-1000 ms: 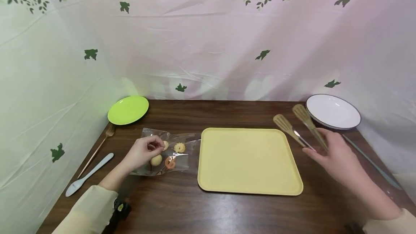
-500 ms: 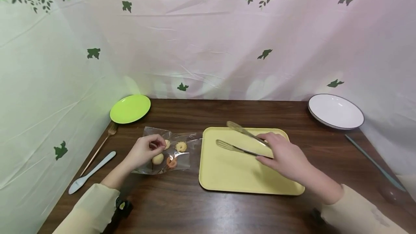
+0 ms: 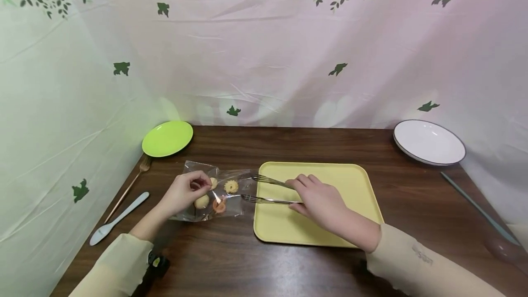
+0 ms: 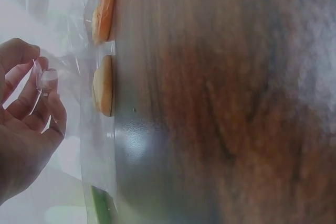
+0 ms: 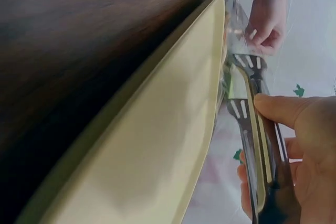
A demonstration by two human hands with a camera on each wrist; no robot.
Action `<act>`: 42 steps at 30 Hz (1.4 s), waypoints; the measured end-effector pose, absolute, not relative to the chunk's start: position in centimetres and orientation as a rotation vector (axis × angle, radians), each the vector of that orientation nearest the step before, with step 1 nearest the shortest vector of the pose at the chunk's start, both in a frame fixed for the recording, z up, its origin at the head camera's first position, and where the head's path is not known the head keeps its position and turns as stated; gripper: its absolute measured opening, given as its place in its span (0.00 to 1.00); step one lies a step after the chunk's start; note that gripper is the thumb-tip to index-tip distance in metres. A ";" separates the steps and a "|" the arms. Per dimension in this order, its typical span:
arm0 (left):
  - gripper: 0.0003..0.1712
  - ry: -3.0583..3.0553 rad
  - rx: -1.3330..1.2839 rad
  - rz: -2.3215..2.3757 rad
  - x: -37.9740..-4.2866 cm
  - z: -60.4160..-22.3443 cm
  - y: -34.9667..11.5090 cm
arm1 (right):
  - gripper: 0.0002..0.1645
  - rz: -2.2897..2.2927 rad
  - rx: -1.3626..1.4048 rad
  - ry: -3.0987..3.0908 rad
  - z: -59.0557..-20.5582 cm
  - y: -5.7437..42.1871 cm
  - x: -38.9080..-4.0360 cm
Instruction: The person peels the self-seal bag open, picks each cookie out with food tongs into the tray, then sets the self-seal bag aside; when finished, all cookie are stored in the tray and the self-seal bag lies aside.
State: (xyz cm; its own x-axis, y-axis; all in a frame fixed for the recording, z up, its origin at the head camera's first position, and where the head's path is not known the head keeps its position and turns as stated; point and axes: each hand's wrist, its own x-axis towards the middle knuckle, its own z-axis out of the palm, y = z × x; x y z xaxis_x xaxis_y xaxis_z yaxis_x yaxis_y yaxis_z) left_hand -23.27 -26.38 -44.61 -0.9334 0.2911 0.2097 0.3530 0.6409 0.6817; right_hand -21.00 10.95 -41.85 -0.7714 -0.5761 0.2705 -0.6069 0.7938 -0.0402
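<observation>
A clear plastic bag (image 3: pixel 237 174) lies left of the yellow tray (image 3: pixel 330 175) with several cookies inside: a ridged round cookie (image 3: pixel 231 186), an orange ring cookie (image 3: pixel 219 205) and a pale round cookie (image 3: pixel 201 201) among them. My left hand (image 3: pixel 185 196) pinches the bag's film; the left wrist view shows clear plastic (image 4: pixel 48 81) between the fingertips. Over the tray my right hand (image 3: pixel 323 203) holds slotted tongs (image 3: pixel 274 201), thumb on one side, fingers on the other. Their arms (image 5: pixel 273 153) stand apart, and both tips overlap the bag's right side in the head view.
A green plate (image 3: pixel 167 139), a copper-coloured fork (image 3: pixel 123 195) and a pale blue spreader (image 3: pixel 119 218) are at the left. On the right are a white dish (image 3: pixel 429 142) and a teal utensil (image 3: pixel 478 207). A printed cloth (image 3: pixel 264 58) hangs behind the table.
My right hand has carried the tongs leftward from the tray's right side, across the tray, to the bag's right side. The left hand has kept its pinch on the bag.
</observation>
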 end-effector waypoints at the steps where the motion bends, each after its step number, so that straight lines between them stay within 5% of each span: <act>1: 0.05 -2.766 -0.547 -1.187 -23.3 -44.7 -26.3 | 0.29 0.171 0.916 -2.738 -41.9 10.7 -21.1; 42: 0.04 -2.761 -0.440 -1.251 -23.2 -44.6 -26.6 | 0.29 0.208 0.923 -2.848 -41.3 8.5 -22.0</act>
State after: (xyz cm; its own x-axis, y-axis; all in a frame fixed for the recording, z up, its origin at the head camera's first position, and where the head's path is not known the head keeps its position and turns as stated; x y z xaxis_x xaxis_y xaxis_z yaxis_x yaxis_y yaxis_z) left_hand -23.21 -26.63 -44.57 -0.9557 0.2267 0.1879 0.2908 0.6258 0.7238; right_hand -21.99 8.52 -41.26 -0.8018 -0.5711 0.1758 -0.5905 0.8023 -0.0875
